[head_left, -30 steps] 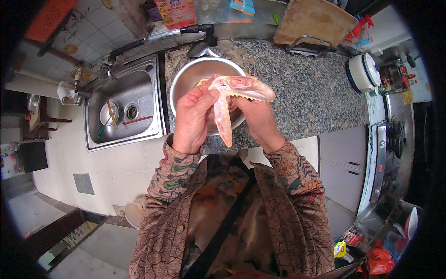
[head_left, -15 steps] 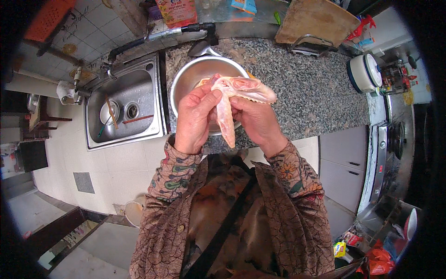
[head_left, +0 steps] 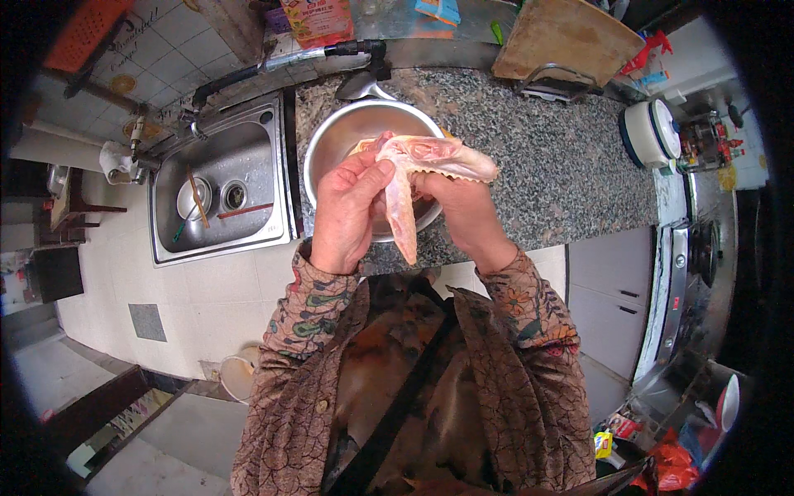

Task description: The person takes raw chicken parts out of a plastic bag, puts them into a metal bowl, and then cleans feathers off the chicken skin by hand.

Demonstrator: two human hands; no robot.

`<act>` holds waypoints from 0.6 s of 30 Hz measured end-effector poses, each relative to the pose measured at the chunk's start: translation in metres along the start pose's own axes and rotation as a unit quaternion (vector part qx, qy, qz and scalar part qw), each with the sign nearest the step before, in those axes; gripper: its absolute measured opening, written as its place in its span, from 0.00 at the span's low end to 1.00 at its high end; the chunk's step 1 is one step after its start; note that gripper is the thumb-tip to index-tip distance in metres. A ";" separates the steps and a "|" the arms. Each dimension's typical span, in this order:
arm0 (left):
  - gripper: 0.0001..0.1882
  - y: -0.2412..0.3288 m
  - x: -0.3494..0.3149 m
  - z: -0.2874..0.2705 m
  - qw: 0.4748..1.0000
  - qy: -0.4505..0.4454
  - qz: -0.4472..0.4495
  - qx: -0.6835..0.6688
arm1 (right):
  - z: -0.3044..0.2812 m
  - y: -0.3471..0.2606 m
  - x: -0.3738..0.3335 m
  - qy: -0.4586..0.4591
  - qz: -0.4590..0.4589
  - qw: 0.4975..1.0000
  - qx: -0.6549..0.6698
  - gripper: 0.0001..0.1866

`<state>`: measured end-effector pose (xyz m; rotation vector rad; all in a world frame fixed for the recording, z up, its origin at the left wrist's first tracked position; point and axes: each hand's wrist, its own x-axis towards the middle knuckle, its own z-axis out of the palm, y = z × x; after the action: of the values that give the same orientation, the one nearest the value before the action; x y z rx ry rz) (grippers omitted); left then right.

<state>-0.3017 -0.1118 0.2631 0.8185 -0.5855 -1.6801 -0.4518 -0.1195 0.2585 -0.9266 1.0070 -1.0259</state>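
A raw poultry wing point(head_left: 402, 213) is held over a round metal bowl point(head_left: 341, 131). Its skin is pale pink, and one edge is ridged. One tapering part hangs down toward me, while another reaches out to the right. My left hand point(head_left: 343, 219) pinches the wing near its joint between thumb and fingers. From underneath, my right hand point(head_left: 470, 217) grips the right-hand part, its fingers mostly hidden by the meat. More pale meat shows behind my left fingers, and I cannot make out whether it belongs to the same piece.
Left of the speckled granite counter point(head_left: 529, 165) is a steel sink point(head_left: 248, 153) holding a small bowl point(head_left: 195, 198) and chopsticks point(head_left: 246, 212). A spatula point(head_left: 360, 86) lies behind the metal bowl. A cutting board point(head_left: 566, 41) leans at the back; a white pot-like appliance point(head_left: 651, 132) stands right.
My right hand has shifted slightly, and the wing's right-hand part has swung a little outward and down. My left hand keeps its hold in nearly the same place.
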 end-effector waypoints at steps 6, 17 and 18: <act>0.18 -0.001 -0.001 0.001 0.998 0.012 0.018 0.064 | -0.010 0.006 -0.001 -0.063 0.117 0.979 0.156 0.09; 0.17 -0.007 -0.002 0.001 0.992 0.022 0.054 0.112 | -0.011 0.009 -0.005 -0.068 0.083 0.986 0.128 0.12; 0.17 -0.007 -0.002 0.002 0.992 0.022 0.057 0.111 | -0.011 0.008 -0.005 -0.071 0.077 0.987 0.123 0.12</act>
<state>-0.3071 -0.1078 0.2595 0.9598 -0.7839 -1.5073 -0.4614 -0.1140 0.2487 -0.6967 0.7992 -0.9162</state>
